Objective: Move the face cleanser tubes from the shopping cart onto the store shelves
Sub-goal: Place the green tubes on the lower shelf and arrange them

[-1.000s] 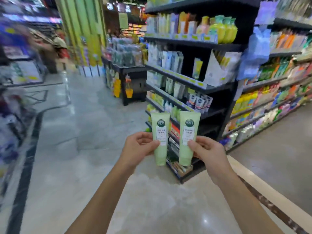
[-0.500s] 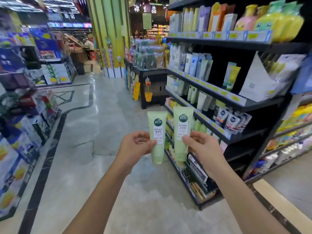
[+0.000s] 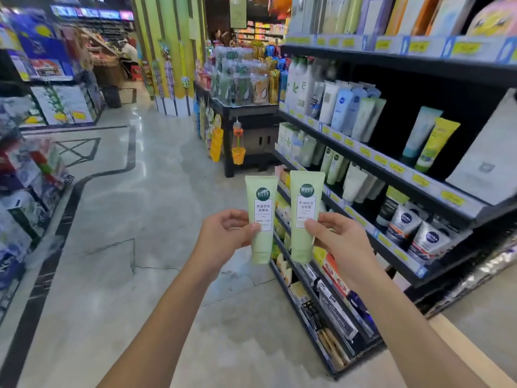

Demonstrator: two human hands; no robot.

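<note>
— Supermarket aisle: pale stone floor (image 3: 126, 247) running off to the far left, black store shelves (image 3: 372, 161) banked along the right. Where are the cleansers?

— Both are held up in the near middle, well apart from the shelves. The left hand (image 3: 226, 236) pinches the left face cleanser tube (image 3: 261, 217) low on its body, thumb across the label. The right hand (image 3: 338, 242) grips the right face cleanser tube (image 3: 306, 214) the same way, with its fingers curled behind.

— How do they lie?

— Upright, long axes near vertical, flat crimped ends up and caps down. They are side by side with a narrow gap between them, labels facing the camera.

— And which way is the shelf from there?

— To the right and farther off. The right hand and its tube are nearer the shelf edge, so I'd judge that one goes in first. The left hand has the longer reach across.

— Any obvious slot?

— Similar pale green shelf tubes (image 3: 333, 163) stand cap-down one tier below the white bottles, up and to the right of the hands. That looks the likely home, though the blur keeps me from matching labels.

— Any turning needed?

— Probably not, since both tubes already stand cap-down like those. The shopping cart is not in view.
</note>
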